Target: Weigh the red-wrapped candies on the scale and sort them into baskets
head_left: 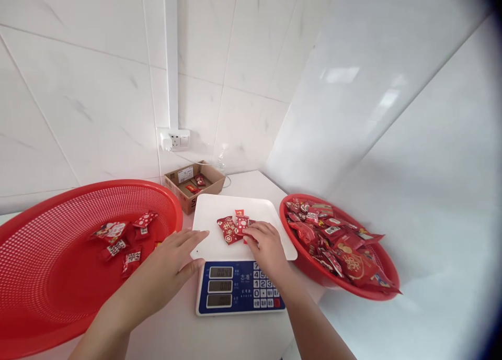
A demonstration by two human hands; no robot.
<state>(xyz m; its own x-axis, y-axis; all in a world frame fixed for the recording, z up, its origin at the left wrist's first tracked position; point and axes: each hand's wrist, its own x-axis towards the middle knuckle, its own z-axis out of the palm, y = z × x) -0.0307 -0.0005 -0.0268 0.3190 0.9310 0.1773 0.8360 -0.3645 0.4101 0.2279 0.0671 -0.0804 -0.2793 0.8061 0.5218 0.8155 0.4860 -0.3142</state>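
Several small red snack packets (228, 230) lie together on the white tray (212, 205) of a digital scale. My right hand (267, 245) reaches over the tray, its fingers and thumb closed on one red packet (242, 224) at the near right of the group. Part of that packet and others beside it are hidden under the fingers. At the tray's left edge is my left hand (178, 255), empty, with fingers stretched out and thumb apart. The scale's blue panel (245, 297) has three small displays and a keypad; the top display reads roughly 0.043.
A large red perforated basket (169, 203) on the left holds several red packets (131, 260). On the right, a red basket (386, 297) is heaped with red packets (333, 234). Behind the scale are a cardboard box (182, 195) containing packets, a clear bottle (222, 158) and a plugged-in cable (192, 158).
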